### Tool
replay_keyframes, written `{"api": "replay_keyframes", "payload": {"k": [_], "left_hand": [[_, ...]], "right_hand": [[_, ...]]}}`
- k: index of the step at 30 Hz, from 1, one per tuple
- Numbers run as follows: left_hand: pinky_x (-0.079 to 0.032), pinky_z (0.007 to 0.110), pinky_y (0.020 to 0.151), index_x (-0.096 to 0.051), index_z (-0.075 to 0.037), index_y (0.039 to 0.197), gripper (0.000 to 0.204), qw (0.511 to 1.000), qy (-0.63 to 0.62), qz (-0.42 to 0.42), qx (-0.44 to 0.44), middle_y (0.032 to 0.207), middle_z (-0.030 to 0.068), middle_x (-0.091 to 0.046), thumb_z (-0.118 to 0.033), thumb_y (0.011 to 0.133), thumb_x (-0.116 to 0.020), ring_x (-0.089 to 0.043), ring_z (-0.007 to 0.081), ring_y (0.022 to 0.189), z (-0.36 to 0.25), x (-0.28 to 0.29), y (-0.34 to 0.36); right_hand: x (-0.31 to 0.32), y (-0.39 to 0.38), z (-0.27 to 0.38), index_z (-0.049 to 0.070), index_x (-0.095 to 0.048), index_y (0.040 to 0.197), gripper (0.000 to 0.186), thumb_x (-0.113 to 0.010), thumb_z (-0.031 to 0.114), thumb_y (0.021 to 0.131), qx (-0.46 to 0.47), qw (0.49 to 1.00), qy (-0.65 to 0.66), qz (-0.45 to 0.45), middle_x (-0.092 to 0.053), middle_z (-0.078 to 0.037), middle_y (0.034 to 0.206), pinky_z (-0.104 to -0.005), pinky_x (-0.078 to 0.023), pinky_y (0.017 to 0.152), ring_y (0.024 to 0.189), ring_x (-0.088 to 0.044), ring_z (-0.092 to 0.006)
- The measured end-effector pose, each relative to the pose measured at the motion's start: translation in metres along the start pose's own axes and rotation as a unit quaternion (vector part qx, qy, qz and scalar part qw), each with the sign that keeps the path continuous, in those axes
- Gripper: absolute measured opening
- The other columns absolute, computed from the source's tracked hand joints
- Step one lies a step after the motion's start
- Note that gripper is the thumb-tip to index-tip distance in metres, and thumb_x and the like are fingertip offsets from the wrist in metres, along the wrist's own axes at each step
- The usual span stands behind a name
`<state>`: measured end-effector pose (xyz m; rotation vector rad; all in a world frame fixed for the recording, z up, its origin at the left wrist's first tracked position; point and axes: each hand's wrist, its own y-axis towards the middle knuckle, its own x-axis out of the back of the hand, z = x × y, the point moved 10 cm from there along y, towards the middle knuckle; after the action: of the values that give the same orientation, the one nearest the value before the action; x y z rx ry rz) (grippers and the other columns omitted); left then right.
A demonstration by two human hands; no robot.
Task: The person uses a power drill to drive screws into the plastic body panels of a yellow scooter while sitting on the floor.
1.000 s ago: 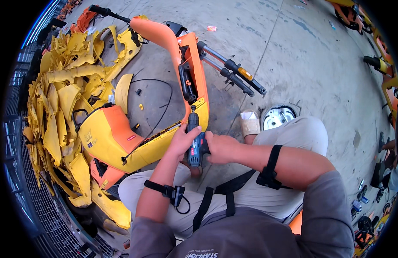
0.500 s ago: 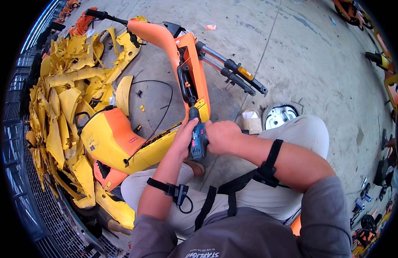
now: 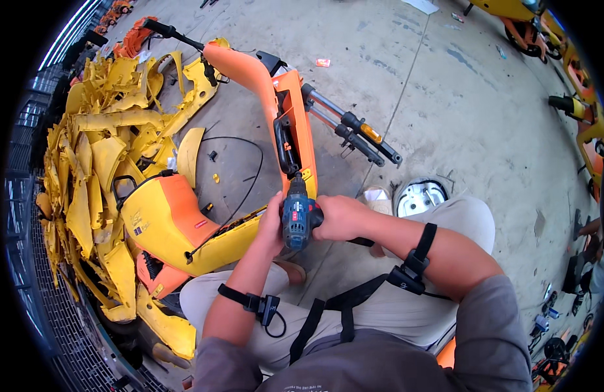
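My right hand (image 3: 340,218) is closed around the handle of a blue and black cordless drill (image 3: 296,221). My left hand (image 3: 271,223) is against the drill's left side, its fingers partly hidden by the tool. The drill's dark chuck (image 3: 296,187) points away from me, at the lower end of an orange scooter front panel (image 3: 304,137). This panel belongs to an orange and yellow scooter body (image 3: 168,212) lying on its side, a fork with two metal legs (image 3: 354,127) sticking out to the right. Whether the drill's bit touches a screw is hidden.
A heap of yellow plastic panels (image 3: 109,157) lies at the left beside a dark metal grille (image 3: 40,261). A black cable (image 3: 259,153) curls over the concrete floor (image 3: 472,130). Near my right knee is a white round part (image 3: 421,198). More scooters stand along the far right.
The drill has tilted, so more of its rear and top shows. My left thumb has moved back from the chuck area to the drill's side. The view has shifted slightly.
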<state>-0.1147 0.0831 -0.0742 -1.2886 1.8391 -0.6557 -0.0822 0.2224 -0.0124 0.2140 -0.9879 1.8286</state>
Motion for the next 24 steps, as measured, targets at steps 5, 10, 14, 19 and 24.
{"api": "replay_keyframes", "payload": {"k": [5, 10, 14, 19, 24], "left_hand": [[-0.057, 0.037, 0.083, -0.058, -0.008, 0.124, 0.047, 0.998, 0.032, 0.016, -0.06, 0.109, 0.0096, -0.07, -0.047, 0.106, -0.038, -0.069, 0.0196, 0.095, -0.019, -0.004, -0.017], [-0.056, 0.035, 0.072, -0.06, -0.002, 0.117, 0.05, 0.988, 0.129, 0.033, -0.075, 0.105, 0.0127, -0.07, -0.046, 0.108, -0.037, -0.068, 0.0207, 0.087, -0.026, -0.003, -0.02], [-0.056, 0.038, 0.074, -0.069, 0.003, 0.103, 0.053, 0.965, 0.232, -0.046, -0.115, 0.097, 0.0131, -0.07, -0.047, 0.103, -0.049, -0.067, 0.0207, 0.085, -0.027, 0.008, -0.006], [-0.051, 0.033, 0.085, -0.055, -0.011, 0.134, 0.037, 0.965, 0.23, 0.014, -0.124, 0.119, 0.0027, -0.063, -0.026, 0.1, -0.055, -0.063, 0.0159, 0.106, -0.014, 0.05, 0.009], [-0.052, 0.035, 0.084, -0.055, -0.007, 0.136, 0.042, 0.94, 0.29, 0.024, -0.18, 0.12, 0.0094, -0.064, -0.024, 0.098, -0.06, -0.064, 0.0221, 0.102, -0.034, 0.012, -0.024]], "right_hand": [[0.01, -0.005, 0.004, -0.005, -0.062, 0.112, 0.055, -0.078, 0.03, 0.072, -0.009, 0.986, 0.164, 0.012, -0.071, -0.019, 0.093, -0.0407, -0.055, 0.077, 0.084, -0.071, -0.0303], [-0.001, -0.003, 0.001, 0.001, -0.071, 0.094, 0.026, -0.077, 0.021, 0.079, -0.093, 0.897, 0.431, 0.036, -0.067, -0.009, 0.078, -0.0314, -0.052, 0.059, 0.066, -0.065, -0.0159], [0.005, -0.025, 0.007, 0.001, -0.07, 0.105, 0.031, -0.079, 0.023, 0.084, -0.063, 0.829, 0.552, 0.062, -0.067, -0.006, 0.082, -0.0288, -0.052, 0.059, 0.066, -0.063, -0.0135], [0.05, -0.034, 0.04, -0.003, -0.072, 0.099, 0.031, -0.079, 0.016, 0.075, -0.056, 0.886, 0.46, -0.037, -0.072, -0.011, 0.087, -0.0344, -0.056, 0.069, 0.08, -0.069, -0.0189], [0.109, -0.062, 0.062, -0.002, -0.063, 0.094, 0.023, -0.07, 0.012, 0.078, 0.049, 0.778, 0.617, -0.111, -0.064, -0.01, 0.077, -0.0361, -0.051, 0.06, 0.067, -0.063, -0.0185]]}}
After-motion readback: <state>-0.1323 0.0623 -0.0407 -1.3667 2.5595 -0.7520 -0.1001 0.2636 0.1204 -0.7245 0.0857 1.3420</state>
